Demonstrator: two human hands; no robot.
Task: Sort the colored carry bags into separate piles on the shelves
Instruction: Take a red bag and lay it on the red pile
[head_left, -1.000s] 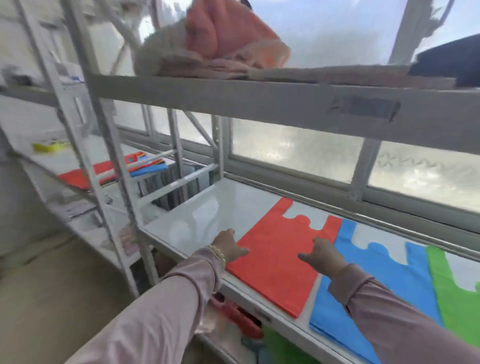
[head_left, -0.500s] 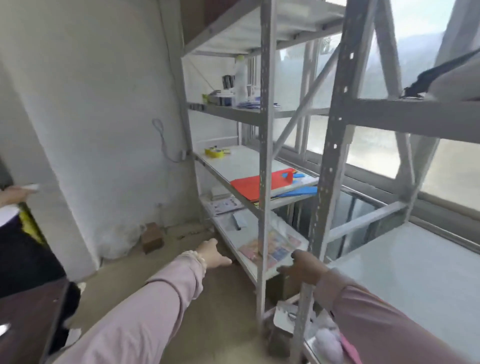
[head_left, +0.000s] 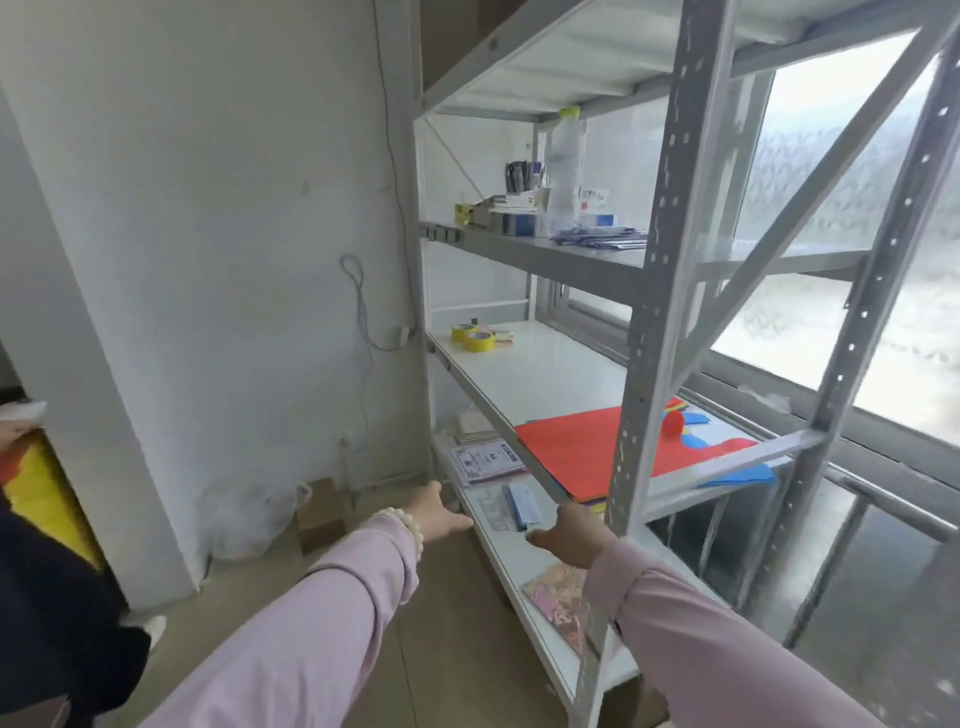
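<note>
A stack of carry bags lies on the middle shelf (head_left: 540, 371) of a grey metal rack, with a red bag (head_left: 576, 452) on top. Blue bags (head_left: 737, 475) and other coloured edges stick out beneath and behind it. My left hand (head_left: 434, 512) reaches forward below that shelf's front edge, fingers apart, holding nothing. My right hand (head_left: 569, 535) is stretched out just under the red bag's near corner, over the lower shelf (head_left: 511, 558), and also holds nothing.
Yellow tape rolls (head_left: 472, 336) sit at the far end of the middle shelf. Papers and packets (head_left: 485, 462) lie on the lower shelf. Boxes and a bottle (head_left: 563, 171) stand on the upper shelf. A rack upright (head_left: 641, 364) crosses the bags. Another person stands at the left edge.
The view swung left from the shelf with laid-out red, blue and green bags to the neighbouring rack. Both hands left the red bag and now reach toward the stacked bags.
</note>
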